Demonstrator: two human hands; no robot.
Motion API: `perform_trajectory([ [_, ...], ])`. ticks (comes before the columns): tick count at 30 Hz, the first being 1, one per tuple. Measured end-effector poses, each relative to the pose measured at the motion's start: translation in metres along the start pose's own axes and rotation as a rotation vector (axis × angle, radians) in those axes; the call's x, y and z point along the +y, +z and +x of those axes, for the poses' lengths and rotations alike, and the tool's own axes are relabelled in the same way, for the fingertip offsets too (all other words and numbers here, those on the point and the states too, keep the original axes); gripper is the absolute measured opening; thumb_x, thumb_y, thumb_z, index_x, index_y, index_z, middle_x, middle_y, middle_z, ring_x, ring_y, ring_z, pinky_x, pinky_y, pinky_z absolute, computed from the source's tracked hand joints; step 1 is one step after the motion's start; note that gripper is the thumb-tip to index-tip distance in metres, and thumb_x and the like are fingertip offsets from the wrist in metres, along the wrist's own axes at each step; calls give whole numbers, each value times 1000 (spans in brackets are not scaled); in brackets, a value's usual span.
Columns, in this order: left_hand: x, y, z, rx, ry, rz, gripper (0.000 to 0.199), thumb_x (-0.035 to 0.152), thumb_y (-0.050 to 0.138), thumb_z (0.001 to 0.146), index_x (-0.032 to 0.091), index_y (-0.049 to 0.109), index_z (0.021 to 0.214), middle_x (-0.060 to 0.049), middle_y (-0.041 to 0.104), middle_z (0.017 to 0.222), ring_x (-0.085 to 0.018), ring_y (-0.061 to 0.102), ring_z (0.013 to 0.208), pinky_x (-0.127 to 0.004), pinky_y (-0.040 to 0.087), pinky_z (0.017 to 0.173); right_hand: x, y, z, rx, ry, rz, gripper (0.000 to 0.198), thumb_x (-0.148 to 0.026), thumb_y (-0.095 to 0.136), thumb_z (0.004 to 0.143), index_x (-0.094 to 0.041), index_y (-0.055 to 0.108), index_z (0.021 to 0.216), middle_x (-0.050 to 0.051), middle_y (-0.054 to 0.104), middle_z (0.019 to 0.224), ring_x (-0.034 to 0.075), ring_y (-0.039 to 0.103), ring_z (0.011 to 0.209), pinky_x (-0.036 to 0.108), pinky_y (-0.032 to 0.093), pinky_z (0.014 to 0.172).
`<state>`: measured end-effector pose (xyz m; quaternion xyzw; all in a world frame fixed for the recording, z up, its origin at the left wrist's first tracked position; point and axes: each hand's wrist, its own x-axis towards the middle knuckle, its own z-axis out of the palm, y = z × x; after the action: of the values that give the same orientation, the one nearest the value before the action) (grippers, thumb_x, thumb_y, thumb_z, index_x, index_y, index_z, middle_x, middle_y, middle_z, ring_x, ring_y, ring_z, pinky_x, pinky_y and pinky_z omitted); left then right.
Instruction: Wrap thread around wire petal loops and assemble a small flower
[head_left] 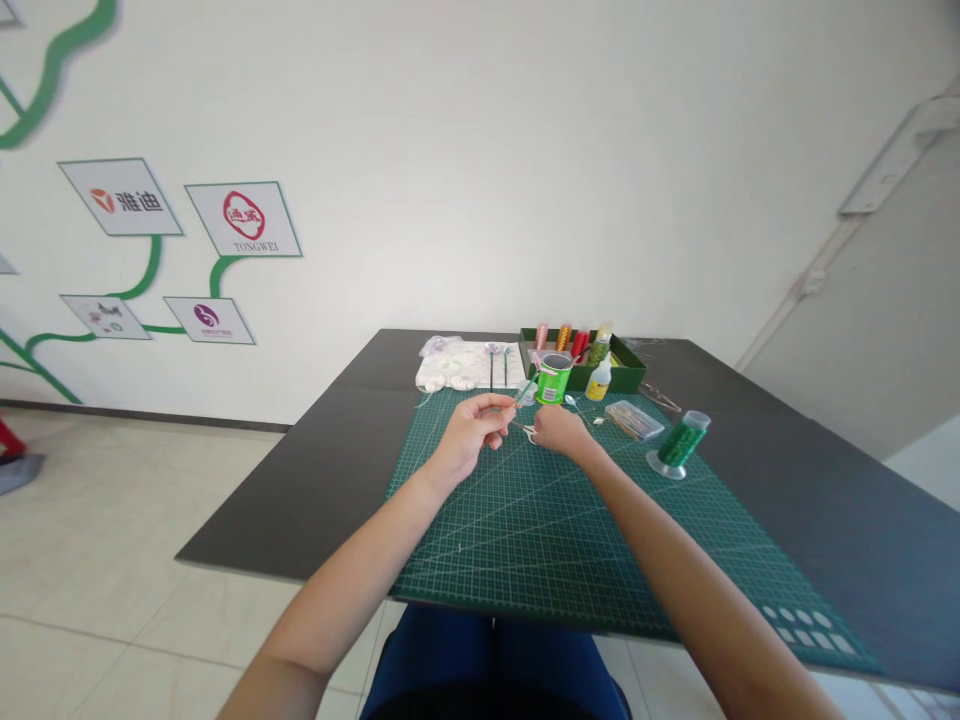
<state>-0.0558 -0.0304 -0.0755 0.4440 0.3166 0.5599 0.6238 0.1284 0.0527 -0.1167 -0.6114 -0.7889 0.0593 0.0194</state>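
In front of a bright green can (553,386), a slim green piece (526,391) is being pinched between the thumb and fingertips of the left hand (466,430), just to the can's left; its upper end is being left free, probably so that it can be seen past the fingers. The right hand (559,430), closed in front of the can, appears to be gripping scissors (531,434) by their pale handles; the exact grip is being hidden by the knuckles. Both hands are being held above a gridded cutting mat (510,530), by which the dark table (322,490) is probably being protected. To the can's left, 2 dark-stemmed pieces (491,370) are being kept apart on a white cloth (476,356), perhaps for cleanliness. Behind the can, coloured spools (580,346) are being contained in a dark green box (632,377), seemingly against rolling. To the can's right, a white bottle (598,381), a clear case (636,420) of thin sticks and an upright green spool (684,440) are being kept, likely for easy reach
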Motion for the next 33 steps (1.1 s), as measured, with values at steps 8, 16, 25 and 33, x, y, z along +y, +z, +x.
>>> perform_trajectory([
  [8,-30,-27,22,128,192,164,38,38,87,66,13,73,90,3,59,58,-7,47,46,-19,36,42,28,-8,-11,42,-22,112,20,-31,68,89,-16,82,93,8,80,98,21,73,93,24,49,77],
  [16,-46,-46,22,153,179,195,38,39,86,69,12,74,93,2,60,58,-6,46,43,-20,34,42,22,6,-15,70,21,26,18,-17,64,88,-12,80,92,17,76,106,28,71,97,31,47,75],
  [25,-40,-36,12,103,141,162,36,37,86,67,14,72,91,3,58,59,-8,49,50,-19,33,41,8,24,-25,124,5,34,20,-20,59,96,-11,74,106,21,74,109,33,70,104,38,51,82],
  [33,-48,-37,12,91,177,307,28,35,80,76,15,73,93,3,56,58,-8,45,47,-21,33,44,1,16,-40,103,-268,837,32,-34,57,100,-18,70,124,13,78,117,26,72,113,38,56,94],
])
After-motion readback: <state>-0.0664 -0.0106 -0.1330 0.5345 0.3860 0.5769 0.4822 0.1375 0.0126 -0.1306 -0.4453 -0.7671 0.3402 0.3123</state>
